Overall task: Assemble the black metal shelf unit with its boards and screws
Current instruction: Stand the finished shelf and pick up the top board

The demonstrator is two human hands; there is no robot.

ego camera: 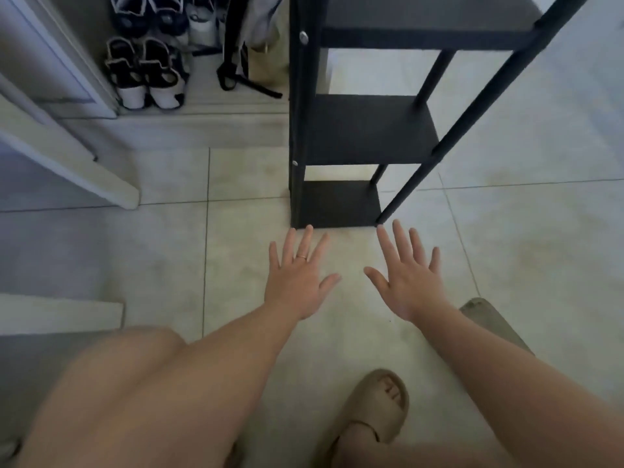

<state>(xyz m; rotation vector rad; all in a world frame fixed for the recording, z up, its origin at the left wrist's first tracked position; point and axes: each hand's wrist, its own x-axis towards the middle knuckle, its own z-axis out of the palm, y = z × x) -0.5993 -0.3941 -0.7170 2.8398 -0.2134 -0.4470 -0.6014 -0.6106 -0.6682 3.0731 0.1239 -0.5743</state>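
1. Both hands are held out flat with nothing in them: the left hand (299,282) and the right hand (410,282) are seen from the back, fingers straight and spread wide, thumbs turned toward each other. A ring (301,256) is worn on the left hand.
2. The hands are placed just in front of the foot of the shelf unit (368,130). Their fingertips reach its lower edge in the view, but whether contact is made cannot be told.
3. The shelf unit is stood upright on the tiled floor (169,248), ahead of the person and slightly right of centre.
4. As far as can be judged, the assembly is finished or very nearly so:
   - Three boards are seated between the posts: a top board (422,15), a middle board (368,130) and a bottom board (337,204).
   - Two silver fixings are seen in the left post (297,113): an upper screw head (304,37) and a lower screw head (295,163).
   - No loose boards, screws or tools are seen on the floor.
5. What remains, if anything, cannot be confirmed, since the top of the frame is cut off by the view and the fixings on the far side are hidden.
6. The frame is matt black, with slim round tubes on the right post (472,113) side and a flatter upright on the left. The boards are dark, plain and level.
7. Shoes (145,76) are lined up beyond the unit on the left, and a tan sandal (374,410) is worn on the person's foot.
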